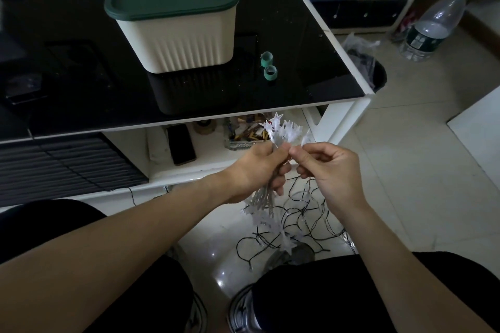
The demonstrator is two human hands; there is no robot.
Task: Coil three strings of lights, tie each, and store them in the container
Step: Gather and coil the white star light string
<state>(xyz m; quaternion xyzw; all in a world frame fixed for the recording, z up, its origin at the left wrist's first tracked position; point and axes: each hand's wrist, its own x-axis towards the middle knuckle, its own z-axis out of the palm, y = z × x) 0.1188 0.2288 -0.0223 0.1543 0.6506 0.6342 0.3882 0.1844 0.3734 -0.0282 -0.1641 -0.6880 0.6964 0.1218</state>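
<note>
The left hand (pixel 259 170) is wrapped round a gathered bundle of star lights (pixel 281 130), white stars fanning out above the fist and more wire and stars trailing below it toward the floor. Just to its right, the right hand (pixel 327 170) pinches the next stretch of the same string between thumb and fingertips, almost touching the left. Below both hands, loose dark wire (pixel 292 227) sprawls in loops on the tiles (plenty still uncoiled, by the look of it). This string looks light and floppy, the thin wire likely to snag on itself, the plastic stars probably brittle, so the wire beside each star seems the safer hold. Beyond the hands, up on the black tabletop, sits the cream container (pixel 176 32), green lid on, with two green ties (pixel 268 65) to its right.
</note>
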